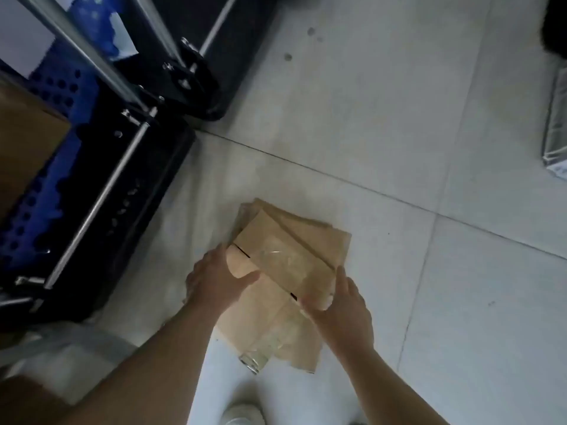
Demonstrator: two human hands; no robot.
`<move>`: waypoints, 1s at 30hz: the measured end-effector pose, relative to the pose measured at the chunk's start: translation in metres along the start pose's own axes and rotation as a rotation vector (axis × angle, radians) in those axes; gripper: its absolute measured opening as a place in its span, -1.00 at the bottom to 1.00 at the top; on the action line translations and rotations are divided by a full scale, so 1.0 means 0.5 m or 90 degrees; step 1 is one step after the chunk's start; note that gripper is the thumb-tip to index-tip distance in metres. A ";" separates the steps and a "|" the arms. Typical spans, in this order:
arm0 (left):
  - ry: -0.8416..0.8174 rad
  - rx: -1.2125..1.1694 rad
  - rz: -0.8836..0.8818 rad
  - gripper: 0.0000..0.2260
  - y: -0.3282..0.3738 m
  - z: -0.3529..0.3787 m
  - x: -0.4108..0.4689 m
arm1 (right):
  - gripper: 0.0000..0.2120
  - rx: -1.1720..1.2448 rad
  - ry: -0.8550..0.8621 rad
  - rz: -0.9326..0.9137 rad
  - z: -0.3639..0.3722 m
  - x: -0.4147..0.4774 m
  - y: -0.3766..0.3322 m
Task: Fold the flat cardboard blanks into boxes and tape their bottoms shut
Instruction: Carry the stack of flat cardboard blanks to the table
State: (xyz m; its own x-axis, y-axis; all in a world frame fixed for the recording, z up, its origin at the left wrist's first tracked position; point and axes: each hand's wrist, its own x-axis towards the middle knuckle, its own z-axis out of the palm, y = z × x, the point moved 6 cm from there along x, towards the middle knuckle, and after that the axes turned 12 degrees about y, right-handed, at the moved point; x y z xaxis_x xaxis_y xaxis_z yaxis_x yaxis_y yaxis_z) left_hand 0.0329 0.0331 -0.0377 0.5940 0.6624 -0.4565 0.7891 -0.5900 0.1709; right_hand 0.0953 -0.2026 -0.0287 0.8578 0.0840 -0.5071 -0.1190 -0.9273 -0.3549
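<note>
**Cardboard on the floor: both hands on the taped top piece**

Brown taped cardboard piece (285,256) sits on top of a loose stack of flat blanks (331,240), on the grey tiled floor (399,133), straight ahead and below the person. Can't tell if it's a flat blank or an already folded box seen bottom-up; the view is blurred.

- Seam slit runs diagonally across it, far-left to near-right. That's the long axis as I read it.
- Clear tape (282,262) lies shiny over the middle of the seam. Another bit of tape hangs off the near edge of the stack.
- Left hand (221,277): at the far-left end, fingers laid fairly straight along that side, thumb across the top face. Pressing, not clenched.
- Right hand (340,305): at the near-right end, fingers curled round the edge of the piece, gripping it.
- So the hands bracket the piece at opposite ends of the seam, both touching; neither is nearer.

My guess is that the next move is to lift or turn it about that diagonal. Risk is that the blanks under it slide.

Blue perforated crate (46,179) and black case (147,185) stand to the left, apart from the stack. A white shoe (242,415) is at the bottom edge.
</note>
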 end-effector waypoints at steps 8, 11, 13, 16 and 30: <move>-0.090 -0.028 -0.030 0.08 -0.045 0.076 0.055 | -0.32 0.137 -0.008 0.147 0.093 0.041 0.040; -0.114 -0.067 -0.061 0.12 -0.058 0.078 0.073 | -0.37 0.147 -0.018 0.141 0.102 0.055 0.035; -0.148 -0.105 -0.089 0.20 -0.068 0.081 0.081 | -0.37 0.168 -0.022 0.136 0.103 0.060 0.034; -0.182 -0.164 -0.121 0.28 -0.079 0.083 0.079 | -0.43 0.213 -0.045 0.163 0.103 0.062 0.041; -0.161 -0.286 -0.085 -0.19 0.085 -0.148 -0.063 | -0.42 0.332 -0.015 0.157 -0.203 -0.019 -0.010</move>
State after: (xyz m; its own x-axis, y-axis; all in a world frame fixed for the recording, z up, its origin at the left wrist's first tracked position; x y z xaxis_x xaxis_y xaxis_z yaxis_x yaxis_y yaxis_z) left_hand 0.0595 0.0212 0.0487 0.4714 0.5534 -0.6867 0.8774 -0.2158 0.4285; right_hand 0.1384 -0.2359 0.0576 0.7630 -0.0984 -0.6389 -0.5498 -0.6186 -0.5613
